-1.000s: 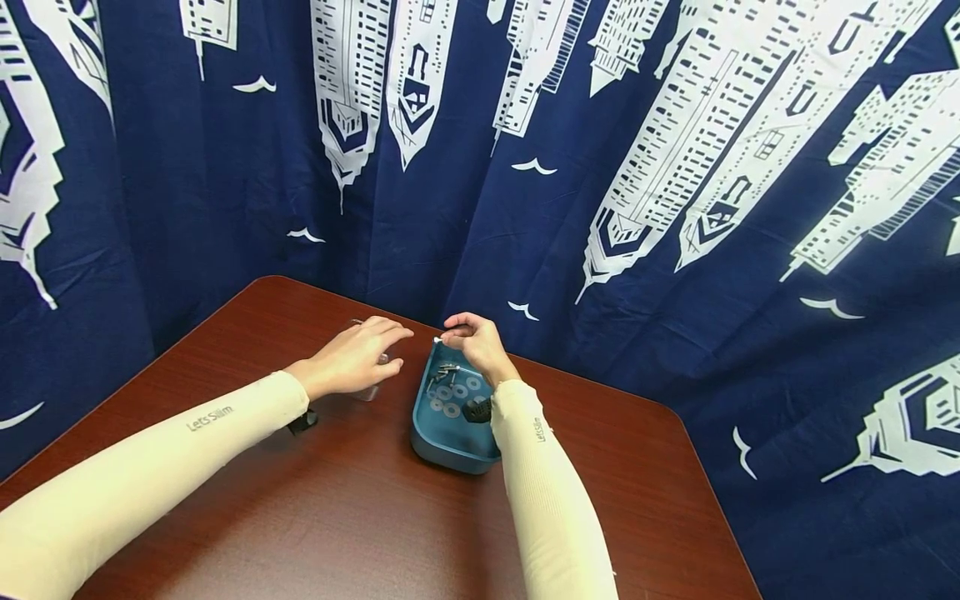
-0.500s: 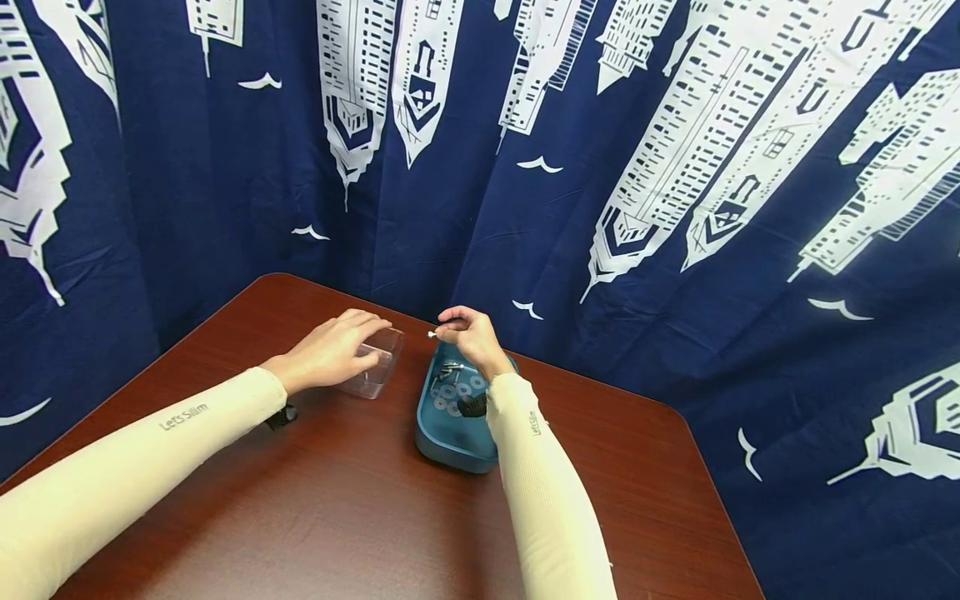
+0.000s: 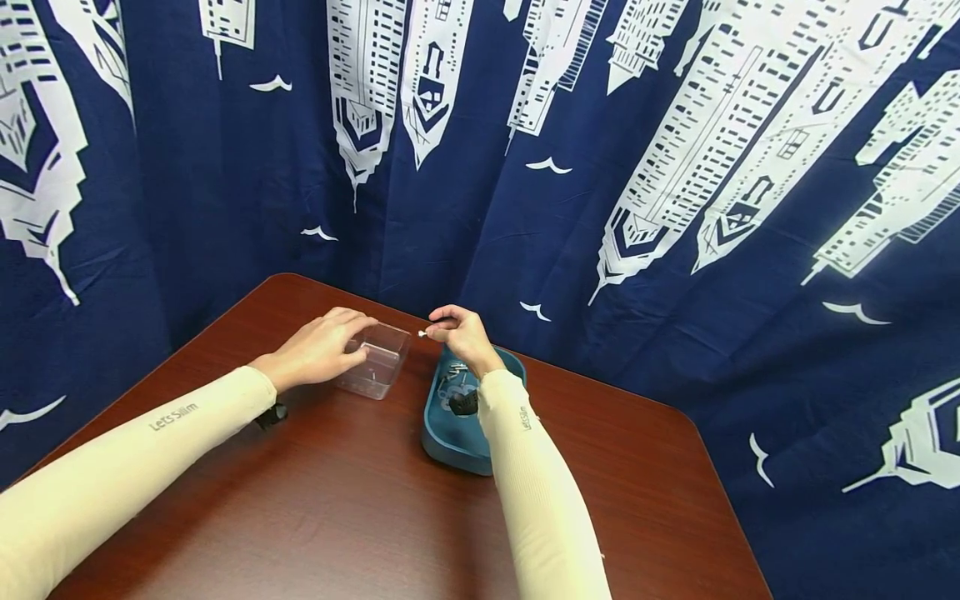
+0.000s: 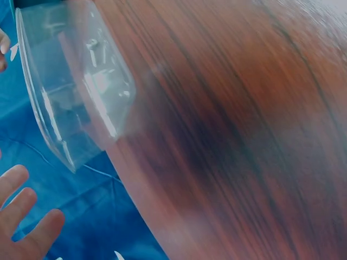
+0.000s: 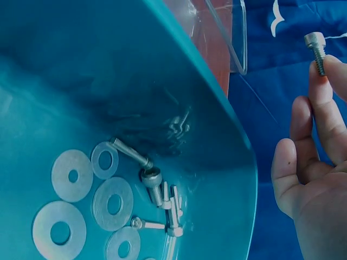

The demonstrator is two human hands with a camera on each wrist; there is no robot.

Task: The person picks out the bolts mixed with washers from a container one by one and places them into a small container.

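Note:
My right hand (image 3: 463, 342) pinches a socket-head bolt (image 5: 317, 51) by its threaded end between thumb and forefinger, head outward. It hovers between the clear plastic box (image 3: 384, 346) and the blue tray (image 3: 442, 452), above the table. My left hand (image 3: 318, 346) is at the left side of the box, fingers loosely spread; in the left wrist view its fingers (image 4: 40, 233) look apart from the box wall. A few small metal pieces (image 4: 95, 51) show faintly through the box. In the tray lie several flat washers (image 5: 72, 176) and several bolts (image 5: 152, 181).
The brown tabletop (image 3: 337, 500) extends toward the front and right. A navy curtain (image 3: 450, 217) with white building prints hangs right behind the table's far edge. Each wrist bears a black camera (image 3: 463, 404).
My left hand has moved left, uncovering more of the clear box. My right hand has shifted left from over the tray toward the box, still pinching the bolt.

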